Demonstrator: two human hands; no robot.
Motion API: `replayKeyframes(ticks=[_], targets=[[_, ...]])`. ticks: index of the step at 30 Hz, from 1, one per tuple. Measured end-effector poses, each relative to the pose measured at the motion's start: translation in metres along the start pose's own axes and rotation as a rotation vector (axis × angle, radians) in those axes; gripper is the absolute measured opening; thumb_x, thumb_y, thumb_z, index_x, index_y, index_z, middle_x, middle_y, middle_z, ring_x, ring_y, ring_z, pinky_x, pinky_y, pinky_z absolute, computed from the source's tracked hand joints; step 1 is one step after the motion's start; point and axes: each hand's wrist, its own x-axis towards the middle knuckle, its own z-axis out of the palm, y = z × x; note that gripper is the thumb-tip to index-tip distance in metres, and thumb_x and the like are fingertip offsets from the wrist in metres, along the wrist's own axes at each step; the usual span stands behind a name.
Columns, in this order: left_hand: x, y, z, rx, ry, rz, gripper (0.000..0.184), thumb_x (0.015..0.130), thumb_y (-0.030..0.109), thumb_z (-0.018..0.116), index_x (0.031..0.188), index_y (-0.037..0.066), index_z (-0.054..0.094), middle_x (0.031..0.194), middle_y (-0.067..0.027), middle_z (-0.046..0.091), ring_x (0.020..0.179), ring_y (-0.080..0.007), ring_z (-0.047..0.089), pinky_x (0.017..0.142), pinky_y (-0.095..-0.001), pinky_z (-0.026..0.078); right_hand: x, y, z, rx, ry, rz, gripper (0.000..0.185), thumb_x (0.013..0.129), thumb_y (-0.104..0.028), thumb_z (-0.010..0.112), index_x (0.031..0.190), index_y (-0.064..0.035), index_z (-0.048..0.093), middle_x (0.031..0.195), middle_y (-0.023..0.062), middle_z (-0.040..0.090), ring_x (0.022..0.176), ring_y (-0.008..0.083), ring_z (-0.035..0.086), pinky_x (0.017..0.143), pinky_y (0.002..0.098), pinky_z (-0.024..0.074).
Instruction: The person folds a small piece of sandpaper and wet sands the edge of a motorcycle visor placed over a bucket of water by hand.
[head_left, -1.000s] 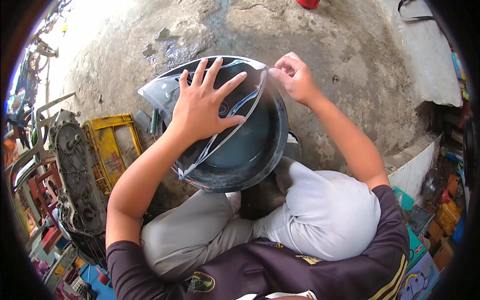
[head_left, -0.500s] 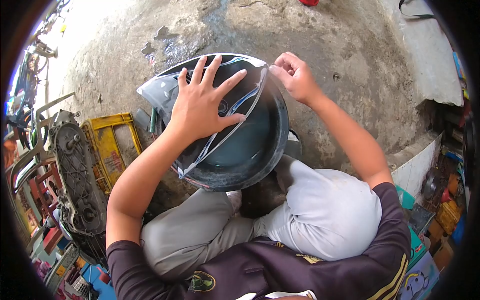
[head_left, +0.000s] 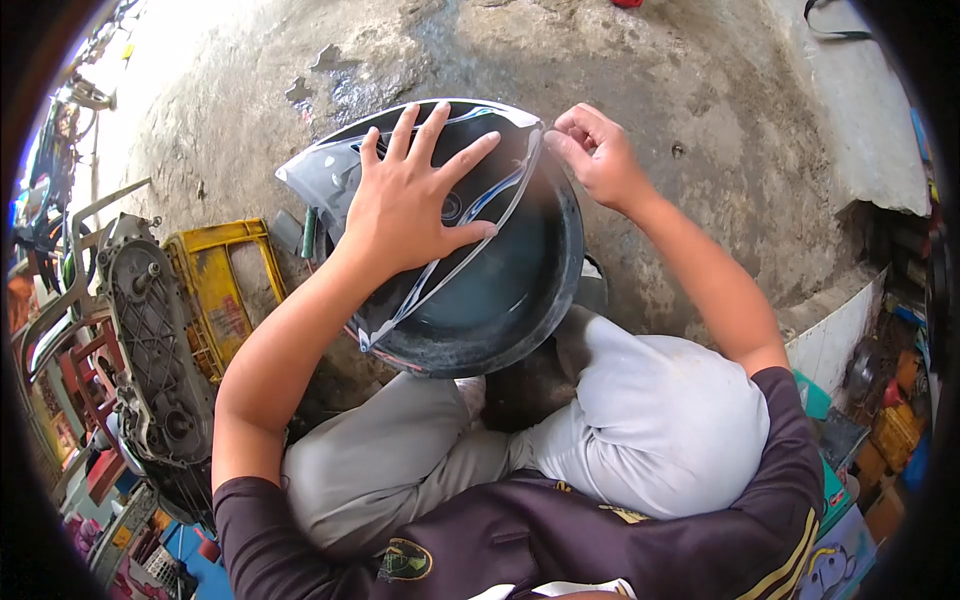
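A glossy dark motorcycle body panel [head_left: 322, 178] with white and blue stripes rests tilted across a round black basin [head_left: 480, 357] of cloudy water. My left hand [head_left: 410, 205] lies spread on the panel, fingers apart and thumb near its lower edge. At the panel's upper right corner, my right hand [head_left: 600, 160] is closed in a pinch, its fingertips beside the pale tip. Whatever those fingers hold, if anything, is too small to make out. The basin stands in front of my bent knees, on the concrete floor [head_left: 720, 200].
To the left stand a yellow plastic crate [head_left: 215, 305] and a grey metal engine cover [head_left: 150, 340]. A green-handled tool [head_left: 309, 232] lies beside the basin. A low white wall panel [head_left: 835, 330] and cluttered boxes are at the right. Wet patches mark the floor beyond the basin.
The whole view has shifted slightly. My left hand stays spread on the panel, and my right hand stays pinched at its corner with hardly any movement.
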Motion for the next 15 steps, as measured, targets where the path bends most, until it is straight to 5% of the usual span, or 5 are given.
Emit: replayKeyframes(ticks=[9,12,15], targets=[[0.000,-0.001,0.000,0.005,0.009,0.006,0.096,0.081,0.071,0.080,0.166,0.043,0.044,0.172,-0.0195,0.037,0.159,-0.0453,0.032,0.123,-0.0735,0.028,-0.002,-0.015,-0.005,-0.119,-0.185,-0.134,0.017,0.096,-0.021,0.078,0.093,-0.0054,0.071,0.098,0.0096,0.065,0.097,0.0274,0.065,0.087,0.0408,0.0533],[0.000,-0.001,0.002,0.016,0.010,0.011,0.096,0.081,0.071,0.080,0.166,0.043,0.043,0.172,-0.0195,0.037,0.159,-0.0453,0.032,0.122,-0.0734,0.028,0.001,-0.008,-0.006,-0.192,-0.123,-0.255,0.017,0.096,-0.021,0.079,0.096,-0.0058,0.071,0.099,0.0047,0.062,0.095,0.0198,0.063,0.083,0.0352,0.0499],[0.000,0.000,0.001,0.006,0.014,0.000,0.096,0.081,0.071,0.080,0.166,0.043,0.043,0.172,-0.0195,0.037,0.160,-0.0452,0.032,0.122,-0.0733,0.028,-0.003,-0.013,-0.005,-0.188,-0.133,-0.191,0.017,0.095,-0.021,0.080,0.095,-0.0059,0.072,0.100,0.0045,0.061,0.099,0.0214,0.061,0.086,0.0357,0.0497]])
